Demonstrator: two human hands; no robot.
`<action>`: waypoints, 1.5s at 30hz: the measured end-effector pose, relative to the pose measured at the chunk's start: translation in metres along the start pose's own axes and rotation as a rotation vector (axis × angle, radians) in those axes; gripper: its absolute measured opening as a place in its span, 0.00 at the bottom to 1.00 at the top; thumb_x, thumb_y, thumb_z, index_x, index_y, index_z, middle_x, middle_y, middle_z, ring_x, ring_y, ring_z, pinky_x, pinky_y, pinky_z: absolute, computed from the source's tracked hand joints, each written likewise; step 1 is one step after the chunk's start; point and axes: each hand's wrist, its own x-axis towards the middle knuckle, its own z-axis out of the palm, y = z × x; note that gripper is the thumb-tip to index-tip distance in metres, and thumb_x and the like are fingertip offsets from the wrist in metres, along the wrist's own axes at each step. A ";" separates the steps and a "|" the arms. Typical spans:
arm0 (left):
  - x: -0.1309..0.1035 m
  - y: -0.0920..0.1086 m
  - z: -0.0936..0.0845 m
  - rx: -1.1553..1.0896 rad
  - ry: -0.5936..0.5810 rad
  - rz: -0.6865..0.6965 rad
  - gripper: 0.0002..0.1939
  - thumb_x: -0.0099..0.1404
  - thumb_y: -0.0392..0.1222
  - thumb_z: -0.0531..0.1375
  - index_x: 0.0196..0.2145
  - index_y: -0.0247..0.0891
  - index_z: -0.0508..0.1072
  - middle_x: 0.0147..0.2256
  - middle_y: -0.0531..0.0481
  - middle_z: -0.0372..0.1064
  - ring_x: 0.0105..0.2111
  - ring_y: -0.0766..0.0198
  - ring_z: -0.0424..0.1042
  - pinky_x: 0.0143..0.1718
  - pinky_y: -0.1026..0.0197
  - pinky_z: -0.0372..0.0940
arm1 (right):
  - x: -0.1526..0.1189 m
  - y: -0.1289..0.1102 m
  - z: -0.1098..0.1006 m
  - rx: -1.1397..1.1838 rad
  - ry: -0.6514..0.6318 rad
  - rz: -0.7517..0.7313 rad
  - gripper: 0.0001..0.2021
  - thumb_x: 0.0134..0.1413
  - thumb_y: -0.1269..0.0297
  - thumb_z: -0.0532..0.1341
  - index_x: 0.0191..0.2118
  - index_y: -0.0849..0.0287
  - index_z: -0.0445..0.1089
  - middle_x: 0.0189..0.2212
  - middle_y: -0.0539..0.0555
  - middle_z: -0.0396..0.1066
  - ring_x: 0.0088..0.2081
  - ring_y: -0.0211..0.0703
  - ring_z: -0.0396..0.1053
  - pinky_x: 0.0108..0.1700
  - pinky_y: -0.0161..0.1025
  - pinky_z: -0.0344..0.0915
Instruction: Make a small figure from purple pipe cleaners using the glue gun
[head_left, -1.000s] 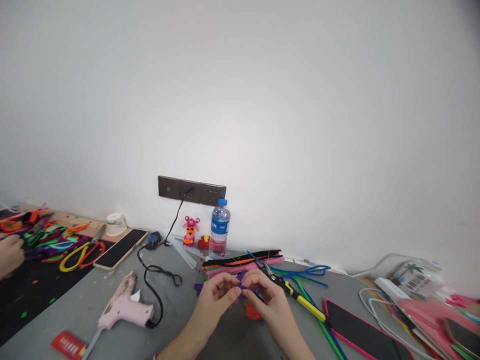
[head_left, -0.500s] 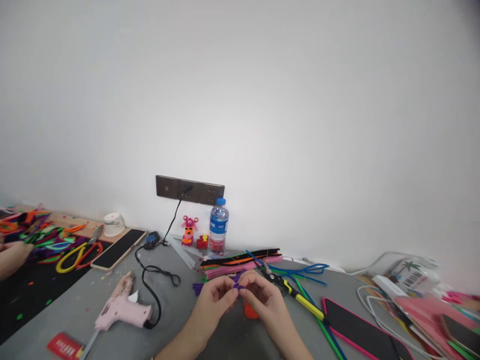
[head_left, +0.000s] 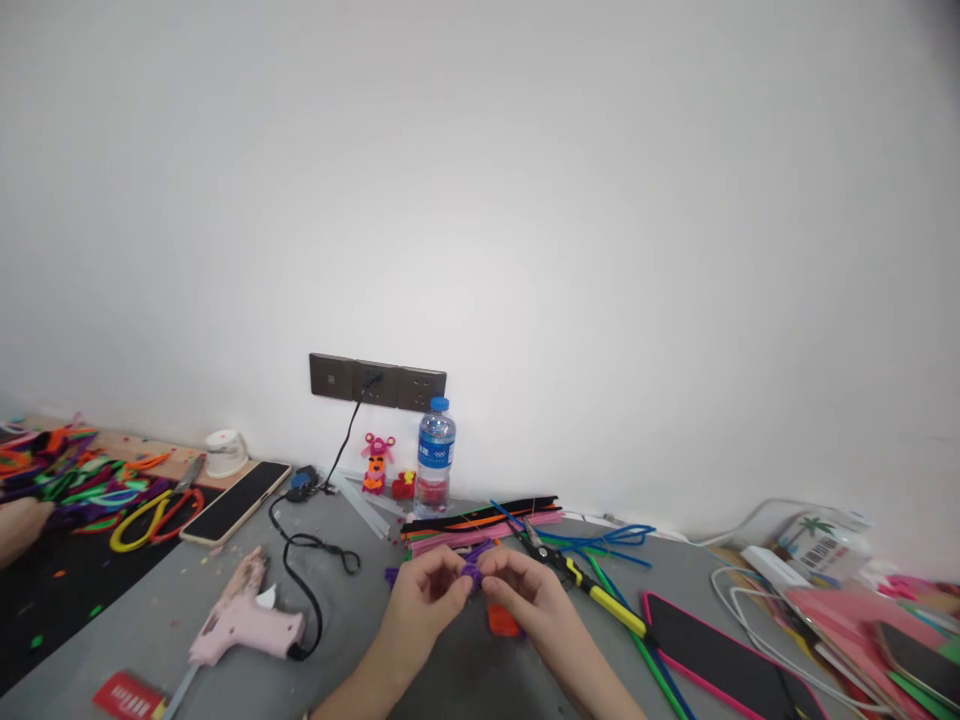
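Your only view comes from the camera on your head, looking forward and down over your forearms. It faces the white wall [head_left: 525,220], which takes up more than the upper half of the frame. Your left hand [head_left: 420,600] and right hand [head_left: 541,600] enter from the bottom edge and meet near the lower middle, close to you, above the grey table [head_left: 352,610]. The socket panel [head_left: 377,383] lies farther off and slopes down rightward, so your view looks slightly tilted. It spans widely, from a co-worker's hand [head_left: 22,525] at the left edge to a palm-printed packet [head_left: 821,550] toward the right.
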 end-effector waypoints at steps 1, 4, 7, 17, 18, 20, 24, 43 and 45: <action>0.000 0.000 -0.001 0.033 0.003 0.019 0.13 0.54 0.48 0.65 0.22 0.36 0.70 0.21 0.55 0.59 0.23 0.67 0.56 0.26 0.65 0.52 | 0.000 0.000 0.001 0.021 0.004 0.024 0.17 0.42 0.49 0.69 0.28 0.59 0.71 0.24 0.50 0.67 0.26 0.39 0.61 0.28 0.35 0.58; -0.001 -0.002 -0.002 0.095 0.005 0.060 0.10 0.55 0.43 0.64 0.22 0.36 0.72 0.21 0.55 0.60 0.23 0.66 0.57 0.26 0.65 0.52 | -0.001 0.000 0.002 0.082 -0.003 0.099 0.17 0.40 0.50 0.70 0.26 0.59 0.70 0.23 0.49 0.65 0.23 0.36 0.57 0.24 0.31 0.53; -0.002 -0.005 -0.003 0.111 -0.011 0.067 0.08 0.57 0.42 0.63 0.23 0.36 0.72 0.21 0.54 0.60 0.24 0.66 0.58 0.27 0.65 0.53 | -0.002 0.001 0.002 0.139 -0.034 0.142 0.16 0.41 0.52 0.70 0.27 0.59 0.70 0.23 0.48 0.64 0.22 0.33 0.54 0.22 0.30 0.49; 0.001 0.005 0.000 -0.025 -0.028 -0.073 0.16 0.50 0.51 0.67 0.20 0.34 0.71 0.19 0.55 0.60 0.22 0.68 0.56 0.24 0.66 0.51 | -0.006 -0.008 0.003 0.146 -0.069 0.125 0.14 0.43 0.54 0.70 0.26 0.59 0.70 0.27 0.48 0.64 0.26 0.36 0.57 0.26 0.31 0.50; 0.001 0.005 0.000 -0.035 -0.034 -0.089 0.17 0.50 0.52 0.67 0.20 0.34 0.72 0.18 0.55 0.60 0.21 0.68 0.56 0.23 0.66 0.51 | -0.006 -0.008 0.003 0.143 -0.069 0.123 0.14 0.42 0.54 0.70 0.26 0.59 0.70 0.27 0.48 0.64 0.26 0.36 0.57 0.26 0.31 0.51; 0.001 0.002 0.000 -0.057 -0.043 -0.114 0.19 0.49 0.55 0.67 0.21 0.34 0.72 0.18 0.55 0.61 0.20 0.69 0.56 0.23 0.66 0.51 | -0.006 -0.008 0.003 0.143 -0.066 0.132 0.15 0.42 0.54 0.70 0.26 0.59 0.69 0.26 0.48 0.63 0.25 0.36 0.56 0.26 0.31 0.50; 0.001 -0.002 0.001 -0.085 -0.041 -0.106 0.20 0.51 0.57 0.66 0.24 0.34 0.73 0.21 0.53 0.64 0.22 0.68 0.59 0.24 0.67 0.54 | -0.004 -0.001 0.002 0.170 -0.045 0.119 0.16 0.43 0.51 0.69 0.26 0.59 0.69 0.23 0.47 0.62 0.23 0.35 0.55 0.25 0.32 0.50; -0.003 -0.007 -0.007 0.508 0.043 0.415 0.10 0.56 0.31 0.64 0.36 0.42 0.77 0.35 0.49 0.71 0.38 0.58 0.70 0.40 0.60 0.64 | -0.003 -0.003 0.001 0.078 0.001 0.131 0.18 0.43 0.50 0.69 0.26 0.60 0.68 0.21 0.48 0.65 0.24 0.37 0.59 0.27 0.33 0.53; -0.003 -0.011 -0.009 0.555 0.048 0.466 0.10 0.56 0.31 0.64 0.36 0.41 0.76 0.35 0.49 0.71 0.38 0.59 0.71 0.41 0.59 0.65 | -0.003 -0.002 0.001 0.081 0.004 0.134 0.18 0.44 0.49 0.68 0.27 0.60 0.69 0.21 0.48 0.64 0.24 0.37 0.59 0.26 0.32 0.53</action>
